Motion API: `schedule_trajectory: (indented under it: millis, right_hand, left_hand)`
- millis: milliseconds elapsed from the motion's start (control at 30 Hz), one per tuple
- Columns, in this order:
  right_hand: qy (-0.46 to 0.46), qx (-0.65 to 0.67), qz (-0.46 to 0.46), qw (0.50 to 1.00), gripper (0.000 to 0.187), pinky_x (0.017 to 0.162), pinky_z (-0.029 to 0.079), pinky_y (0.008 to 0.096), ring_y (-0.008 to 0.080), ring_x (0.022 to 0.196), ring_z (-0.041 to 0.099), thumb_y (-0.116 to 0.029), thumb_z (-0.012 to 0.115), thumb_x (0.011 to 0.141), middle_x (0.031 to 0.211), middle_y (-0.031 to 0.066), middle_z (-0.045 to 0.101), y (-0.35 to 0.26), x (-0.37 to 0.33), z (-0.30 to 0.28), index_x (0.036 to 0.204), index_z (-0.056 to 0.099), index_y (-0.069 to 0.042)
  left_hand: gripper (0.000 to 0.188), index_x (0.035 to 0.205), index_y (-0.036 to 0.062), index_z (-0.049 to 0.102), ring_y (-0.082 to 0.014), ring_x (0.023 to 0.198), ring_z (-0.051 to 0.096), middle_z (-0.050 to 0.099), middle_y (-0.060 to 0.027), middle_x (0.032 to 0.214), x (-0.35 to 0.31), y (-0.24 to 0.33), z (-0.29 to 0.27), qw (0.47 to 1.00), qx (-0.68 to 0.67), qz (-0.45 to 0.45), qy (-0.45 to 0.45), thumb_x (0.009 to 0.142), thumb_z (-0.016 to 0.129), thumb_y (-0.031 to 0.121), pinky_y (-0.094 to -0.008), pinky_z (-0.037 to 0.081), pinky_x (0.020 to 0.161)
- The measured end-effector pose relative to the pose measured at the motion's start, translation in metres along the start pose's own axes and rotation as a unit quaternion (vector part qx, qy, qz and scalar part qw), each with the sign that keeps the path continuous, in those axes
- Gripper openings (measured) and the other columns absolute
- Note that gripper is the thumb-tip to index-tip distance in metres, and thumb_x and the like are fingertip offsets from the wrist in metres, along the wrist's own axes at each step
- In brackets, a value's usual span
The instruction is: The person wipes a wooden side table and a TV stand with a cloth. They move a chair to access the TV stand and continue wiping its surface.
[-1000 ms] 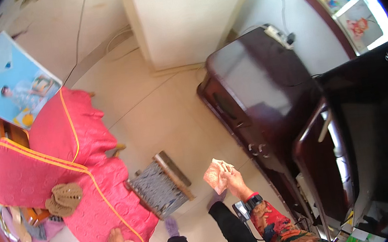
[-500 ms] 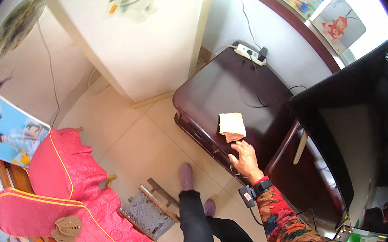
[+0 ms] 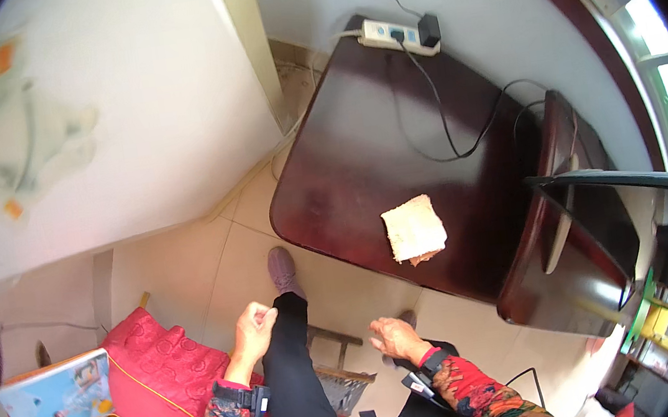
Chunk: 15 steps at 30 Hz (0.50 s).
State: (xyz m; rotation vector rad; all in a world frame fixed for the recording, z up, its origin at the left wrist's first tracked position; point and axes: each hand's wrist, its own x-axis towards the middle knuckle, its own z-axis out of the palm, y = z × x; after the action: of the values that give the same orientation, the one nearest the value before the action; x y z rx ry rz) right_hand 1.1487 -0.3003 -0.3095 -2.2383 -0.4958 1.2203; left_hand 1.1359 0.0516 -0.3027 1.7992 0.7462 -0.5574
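A folded cream cloth with a brownish underside lies near the front edge of the dark glossy cabinet top. My right hand hangs in front of the cabinet, apart from the cloth. Its fingers are spread a little and hold nothing. On the other side, above my left leg, my left hand is raised with its fingers curled into a loose fist; nothing shows in it. Both wrists carry black straps with small boxes and cables.
A white power strip with a plugged-in black cord sits at the cabinet's back edge. A dark flat screen stands at the right. At the left are a white painted panel and a red padded chair. A small stool stands by my legs.
My view has shifted closer to the cabinet. My right hand has drawn back from beside the cloth, and my left hand has come up into view, curled. The cloth stays on the cabinet.
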Motion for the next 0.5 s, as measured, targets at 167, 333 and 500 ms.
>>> schedule_trajectory:
  millis: [167, 333, 500]
  right_hand:
    - [-0.213, 0.114, 0.148, 0.959, 0.060, 0.099, 0.050, 0.0435, 0.0387, 0.116, 0.063, -0.041, 0.071, 0.082, 0.123, 0.0232, 0.066, 0.050, 0.015, 0.132, 0.127, 0.062, -0.002]
    - [-0.270, 0.164, 0.072, 0.946, 0.084, 0.103, 0.047, 0.0465, 0.0418, 0.125, 0.056, -0.055, 0.069, 0.081, 0.133, 0.0308, 0.058, 0.085, 0.020, 0.264, 0.139, 0.050, 0.004]
    - [-0.336, 0.025, -0.232, 0.912, 0.052, 0.086, 0.052, 0.0465, 0.0386, 0.103, 0.064, -0.040, 0.062, 0.086, 0.114, 0.0260, 0.062, 0.097, 0.027, 0.388, 0.122, 0.062, -0.003]
  left_hand:
    - [0.008, 0.091, 0.0018, 0.061, -0.0109, 0.081, 0.066, 0.067, -0.0050, 0.087, 0.055, 0.102, 0.019, 0.999, -0.020, 0.031, -0.022, 0.095, 0.065, 0.007, -0.0288, 0.053, 0.073]
    - [0.025, 0.102, 0.0025, 0.061, -0.0322, 0.107, 0.063, 0.064, -0.0163, 0.111, 0.110, 0.149, 0.062, 0.914, 0.100, 0.381, 0.095, 0.080, 0.074, 0.001, -0.0397, 0.050, 0.093]
    - [0.031, 0.109, 0.0017, 0.062, -0.0357, 0.124, 0.056, 0.062, -0.0169, 0.122, 0.138, 0.152, 0.089, 0.891, 0.122, 0.437, 0.024, 0.079, 0.072, 0.000, -0.0451, 0.046, 0.104]
